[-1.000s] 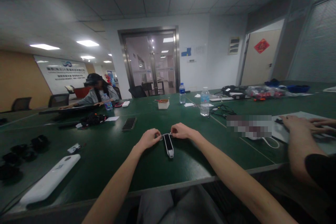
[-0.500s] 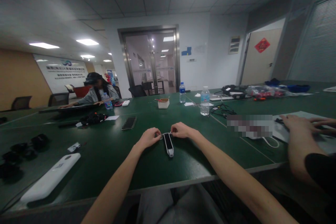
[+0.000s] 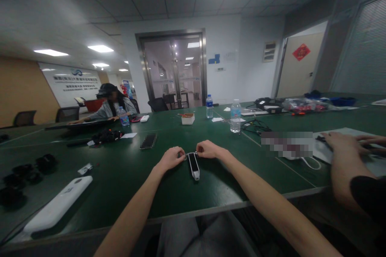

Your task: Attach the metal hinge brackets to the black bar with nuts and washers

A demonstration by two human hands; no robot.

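A small black and silver device [image 3: 194, 165] lies lengthwise on the green table [image 3: 181, 192], its far end between my two hands. My left hand [image 3: 170, 158] is curled in a pinch at the device's far left corner. My right hand [image 3: 208, 149] is curled the same way at the far right corner. Both forearms reach out over the near table edge. What the fingertips grip at that end is too small to make out.
A white oblong case [image 3: 57, 205] lies at the near left. A dark phone [image 3: 148, 141], water bottles [image 3: 235, 117], a small box [image 3: 187, 118] and black gear [image 3: 30, 168] sit further out. Another person's hand [image 3: 343, 142] rests at the right. A seated person [image 3: 110, 106] is at the far left.
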